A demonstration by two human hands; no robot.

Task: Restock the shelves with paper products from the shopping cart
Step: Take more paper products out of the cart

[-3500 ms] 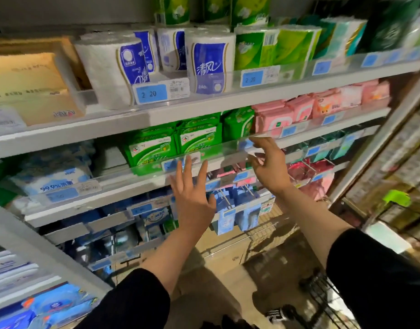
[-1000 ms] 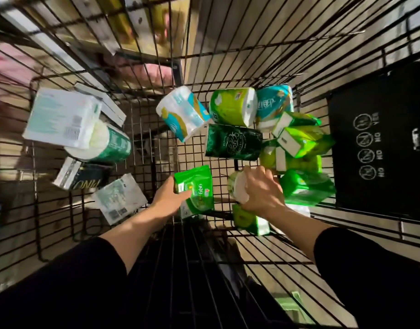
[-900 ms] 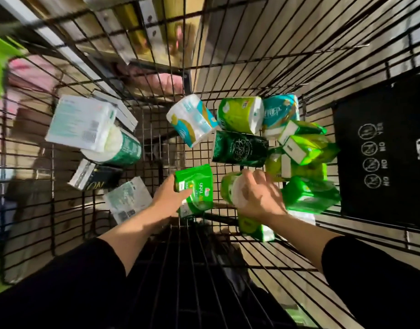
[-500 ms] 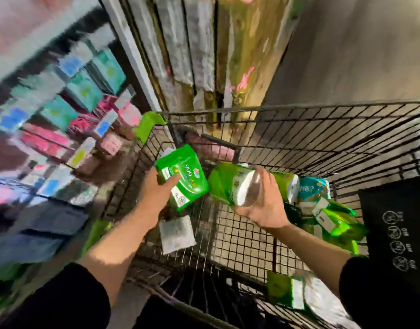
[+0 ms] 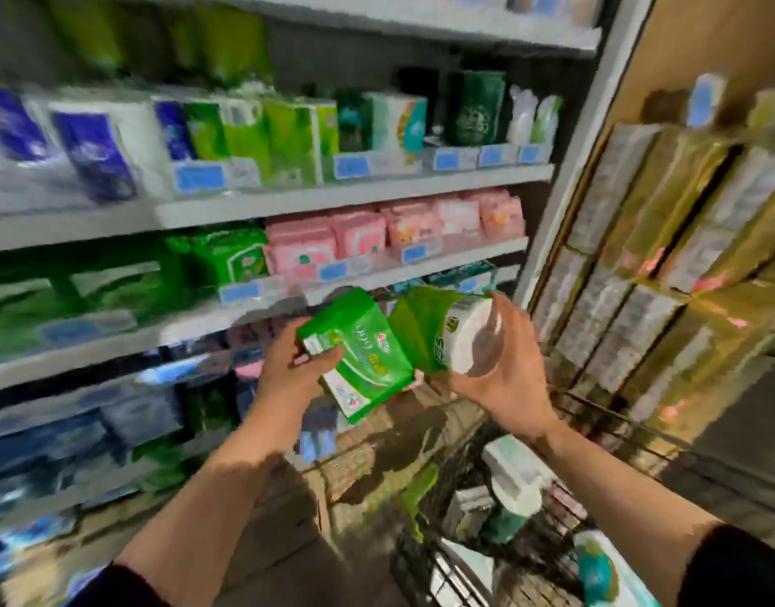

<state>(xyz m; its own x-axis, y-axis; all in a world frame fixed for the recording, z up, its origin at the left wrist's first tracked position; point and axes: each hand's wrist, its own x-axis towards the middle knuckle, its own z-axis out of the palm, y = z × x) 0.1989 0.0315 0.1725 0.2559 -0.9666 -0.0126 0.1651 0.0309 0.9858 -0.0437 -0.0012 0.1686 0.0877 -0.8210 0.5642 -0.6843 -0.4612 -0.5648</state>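
Clearly the carrying step is in hand: seen from the head camera, the left hand [image 5: 289, 378] grips a flat green soft-plastic tissue pack [image 5: 361, 348] by its near corner, while the right hand [image 5: 493, 370] cups a green-wrapped toilet paper roll [image 5: 438, 332] from below, fingers curled round its white end. Both packs touch just in front of the grey metal shelves [image 5: 341, 197]. Next, each likely needs lifting up and left to matching green stock; shelf lips and price tags leave narrow gaps. The black wire shopping cart [image 5: 425, 562] sits below the right wrist, holding more packs.
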